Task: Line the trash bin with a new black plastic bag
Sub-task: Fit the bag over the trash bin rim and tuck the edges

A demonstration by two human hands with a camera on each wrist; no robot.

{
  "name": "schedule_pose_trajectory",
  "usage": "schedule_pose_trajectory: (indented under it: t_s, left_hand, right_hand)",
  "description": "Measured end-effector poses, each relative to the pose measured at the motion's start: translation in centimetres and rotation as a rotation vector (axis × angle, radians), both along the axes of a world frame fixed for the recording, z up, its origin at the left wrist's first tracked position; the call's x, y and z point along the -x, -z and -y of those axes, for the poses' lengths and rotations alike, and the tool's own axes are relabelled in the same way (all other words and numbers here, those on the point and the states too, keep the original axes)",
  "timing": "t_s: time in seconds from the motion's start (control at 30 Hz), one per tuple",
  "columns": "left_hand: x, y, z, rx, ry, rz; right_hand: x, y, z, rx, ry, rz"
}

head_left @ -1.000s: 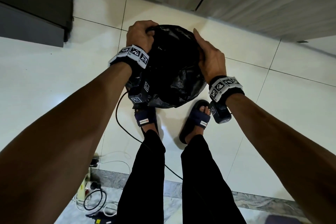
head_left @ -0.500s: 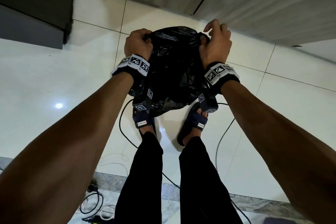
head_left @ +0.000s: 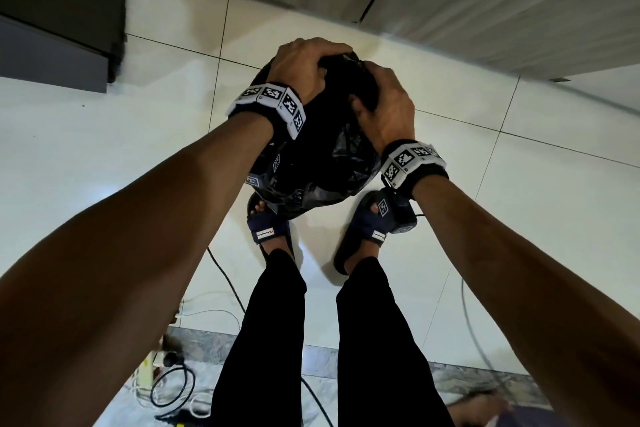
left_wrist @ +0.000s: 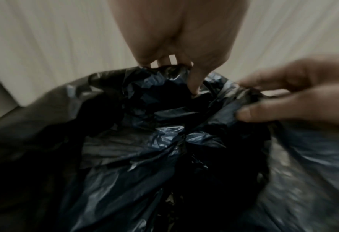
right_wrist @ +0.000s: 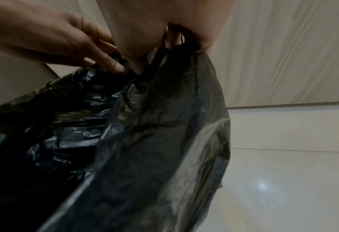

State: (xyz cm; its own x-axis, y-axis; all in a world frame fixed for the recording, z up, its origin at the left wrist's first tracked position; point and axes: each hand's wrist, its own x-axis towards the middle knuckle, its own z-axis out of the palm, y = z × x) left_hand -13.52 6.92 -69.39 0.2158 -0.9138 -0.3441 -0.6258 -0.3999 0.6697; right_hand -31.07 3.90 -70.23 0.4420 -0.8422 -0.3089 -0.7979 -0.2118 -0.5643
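Black bag (head_left: 332, 163) held in air above floor (head_left: 104, 156), over feet. Left hand (head_left: 304, 69) and right hand (head_left: 384, 104), apart half a second ago, now bunched close, both pinching rim. Mouth likely being worked open. Bin not in view; lining not begun.

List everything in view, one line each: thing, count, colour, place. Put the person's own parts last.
plastic bag: one, black, held up above the feet, its top gathered by both hands.
floor: pale glossy tiles, under everything.
wall panels: grey, wood-grained, behind the bag.
cabinet: one, dark, upper left.
cables: several, black and white, on the floor by the legs.
sandals: two, dark blue, on the feet.
wristbands: two, black with white markers.
legs: two, in black trousers.
left hand: grips the bag's top.
right hand: grips the bag's top.
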Motion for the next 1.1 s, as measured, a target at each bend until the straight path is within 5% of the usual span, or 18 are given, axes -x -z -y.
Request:
schedule_pose_trajectory:
  t_s: [0.43,0.63,0.8,0.97,1.1]
  left_hand:
    - [-3.2,1.1,-1.4,-0.119,-0.318,-0.028]
    - [-3.3,0.8,-2.9,-0.141,-0.43,-0.106]
    - [-3.7,0.1,-1.6,-0.235,-0.535,-0.397]
    - [-3.6,0.3,-1.0,-0.137,-0.669,-0.454]
    - [-4.3,0.0,-1.0,-0.055,-0.774,-0.486]
  right_hand:
    - [-1.3,0.9,1.8,0.044,-0.048,0.063]
    - [-1.4,1.6,1.8,-0.045,0.26,0.062]
    - [-1.7,-0.3,2.0,-0.041,0.18,0.067]
    - [-3.8,-1.3,1.0,0.018,-0.093,0.086]
    - [-4.4,-1.1,1.0,0.08,0.075,0.183]
